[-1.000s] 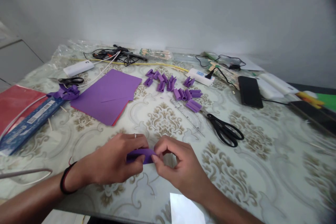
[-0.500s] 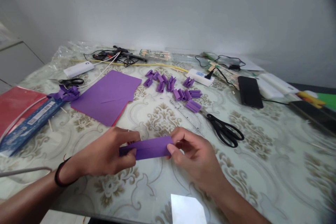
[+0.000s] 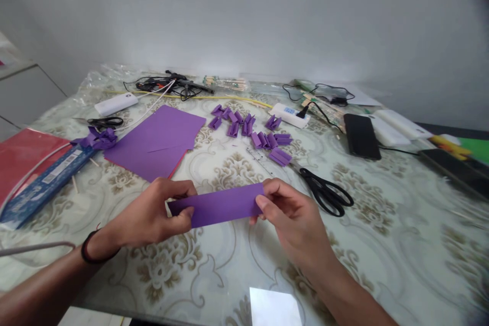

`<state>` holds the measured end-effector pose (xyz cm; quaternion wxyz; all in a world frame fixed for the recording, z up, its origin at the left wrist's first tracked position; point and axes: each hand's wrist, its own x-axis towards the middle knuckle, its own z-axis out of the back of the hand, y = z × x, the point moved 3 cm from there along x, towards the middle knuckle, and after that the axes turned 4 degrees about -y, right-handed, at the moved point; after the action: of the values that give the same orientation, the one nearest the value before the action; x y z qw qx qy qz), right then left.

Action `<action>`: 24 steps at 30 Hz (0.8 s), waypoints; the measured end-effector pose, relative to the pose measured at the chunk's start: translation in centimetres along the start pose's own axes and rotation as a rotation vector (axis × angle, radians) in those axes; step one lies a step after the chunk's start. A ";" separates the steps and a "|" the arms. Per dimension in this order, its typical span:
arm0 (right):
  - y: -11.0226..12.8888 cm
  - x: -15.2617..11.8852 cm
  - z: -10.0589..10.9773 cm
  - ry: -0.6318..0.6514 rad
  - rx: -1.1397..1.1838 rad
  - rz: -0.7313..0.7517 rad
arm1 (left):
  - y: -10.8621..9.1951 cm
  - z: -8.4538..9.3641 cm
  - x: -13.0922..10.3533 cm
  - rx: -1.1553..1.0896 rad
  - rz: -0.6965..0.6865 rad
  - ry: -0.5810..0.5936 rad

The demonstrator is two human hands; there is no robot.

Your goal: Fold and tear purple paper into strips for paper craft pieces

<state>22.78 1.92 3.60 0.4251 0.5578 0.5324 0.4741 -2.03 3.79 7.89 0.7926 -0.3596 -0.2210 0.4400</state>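
A strip of purple paper (image 3: 227, 206) is stretched between my two hands, above the near part of the table. My left hand (image 3: 162, 214) pinches its left end between thumb and fingers. The right end is gripped by my right hand (image 3: 288, 211), with the thumb on the near face. Beyond the hands lie several small folded purple paper pieces (image 3: 280, 157) in a loose cluster. Purple paper sheets (image 3: 160, 135) rest at the left, with a red edge showing under them. Black-handled scissors (image 3: 324, 191) lie to the right, their blades partly under a folded piece.
Crumpled purple paper (image 3: 97, 138) and a second pair of scissors (image 3: 105, 122) lie at the left, near a blue package (image 3: 49, 183). A clear ruler (image 3: 262, 160) sits mid-table. Farther back are a white power strip (image 3: 289, 114), a black phone (image 3: 361, 136) and tangled cables (image 3: 171, 84).
The right hand has moved slightly right and up, and the left hand slightly left. More of the strip shows between them, and its face appears smoother.
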 end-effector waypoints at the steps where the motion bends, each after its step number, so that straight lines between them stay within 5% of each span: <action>1: -0.1 0.1 0.2 -0.013 0.000 0.001 | 0.0 0.0 0.0 0.003 -0.006 -0.012; 13: 0.0 0.8 1.5 -0.111 0.021 0.059 | 0.5 0.6 -0.1 -0.078 0.015 -0.112; 21: 1.0 1.8 1.6 -0.263 0.144 0.092 | 1.5 1.5 0.0 -0.214 0.041 -0.080; 24: 1.0 1.8 1.2 -0.227 0.184 0.032 | 1.3 1.3 0.3 -0.235 0.067 -0.065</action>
<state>24.15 3.66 4.48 0.4219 0.6530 0.5131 0.3638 -3.48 5.02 7.77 0.7224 -0.4428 -0.2843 0.4486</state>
